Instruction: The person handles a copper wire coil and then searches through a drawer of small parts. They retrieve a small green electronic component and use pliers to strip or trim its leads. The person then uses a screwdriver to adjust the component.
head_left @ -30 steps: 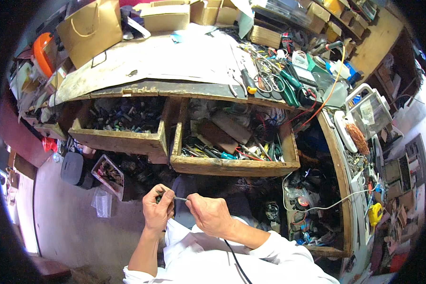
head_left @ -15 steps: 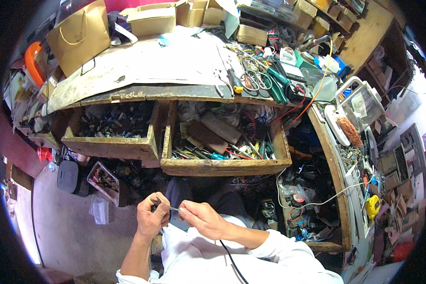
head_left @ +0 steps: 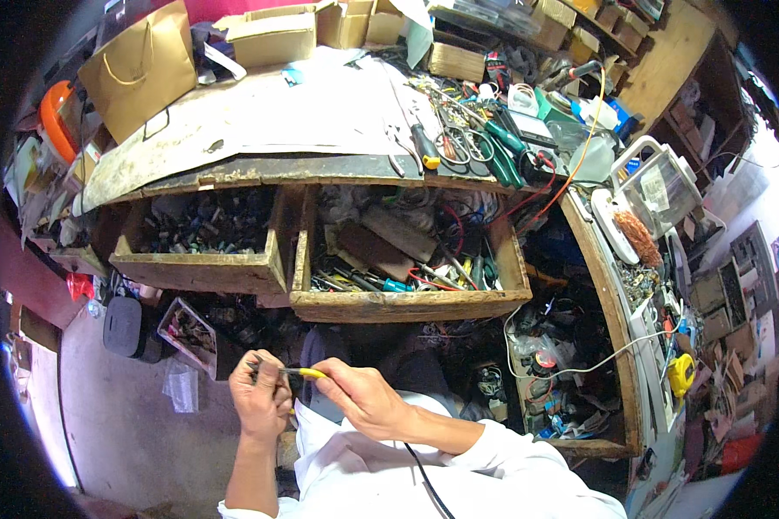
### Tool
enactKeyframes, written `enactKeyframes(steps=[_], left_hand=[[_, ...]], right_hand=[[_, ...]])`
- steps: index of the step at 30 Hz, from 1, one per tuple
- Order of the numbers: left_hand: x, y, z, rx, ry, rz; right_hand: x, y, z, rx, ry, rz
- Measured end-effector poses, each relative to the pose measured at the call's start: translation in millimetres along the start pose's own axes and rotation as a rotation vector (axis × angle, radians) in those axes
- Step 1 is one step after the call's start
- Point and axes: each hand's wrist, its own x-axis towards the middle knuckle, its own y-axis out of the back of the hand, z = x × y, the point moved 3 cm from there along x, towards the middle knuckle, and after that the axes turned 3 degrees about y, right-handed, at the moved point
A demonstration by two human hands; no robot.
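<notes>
My left hand [head_left: 261, 400] is closed in a pinch, with a small dark piece [head_left: 254, 364] showing at its fingertips, its kind hidden by the fingers. A slim tool with a yellow grip [head_left: 310, 373] and a greyish end bridges the gap between my hands. My right hand [head_left: 365, 402] is wrapped round the yellow end, and the greyish end meets my left fingers; what kind of tool it is cannot be made out. A black cable [head_left: 426, 484] emerges below my right wrist and runs down over the white clothing.
An open wooden drawer [head_left: 411, 305] of hand tools is ahead, beside another drawer [head_left: 197, 270] of small parts. Above them, the bench carries pale sheeting [head_left: 260, 112], pliers [head_left: 403, 149] and a screwdriver [head_left: 425, 147]. A bin [head_left: 189, 336] stands left; a yellow tape measure [head_left: 681, 375] lies right.
The yellow grip now shows between my hands, where a thin greyish length was visible before. My left hand has moved slightly left, and my right hand has shifted a little left too.
</notes>
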Motion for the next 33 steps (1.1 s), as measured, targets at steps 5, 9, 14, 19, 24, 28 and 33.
enactKeyframes(steps=[5, 9, 14, 19, 24, 28, 33], left_hand=[[-2.5, -1.0, 3.8, 0.022, 0.1, -0.1], [-9.1, -10.6, 0.2, -0.028, 0.163, -0.131], [-11.1, -15.8, -1.4, 0.04, 0.119, -0.221], [-16.3, -19.4, -2.0, 0.087, 0.117, -0.267], [-18.3, -17.3, -3.4, 0.179, 0.083, -0.289], [-19.7, -16.9, -2.0, 0.231, 0.164, -0.252], [-17.7, -19.5, 3.9, 0.35, 0.236, -0.136]], right_hand=[[-16.1, 0.4, -0.3, -0.424, 0.258, 0.064], [-23.2, -0.4, -3.1, -0.654, 0.361, 0.048], [-21.7, 0.9, -12.5, -0.547, 0.257, 0.006], [-21.2, -0.2, -11.8, -0.39, 0.181, -0.008], [-21.4, -4.6, -7.6, -0.3, 0.142, -0.043], [-21.9, -5.6, -4.3, -0.32, 0.118, -0.043], [-17.8, -9.4, 10.7, -0.452, 0.123, -0.063]])
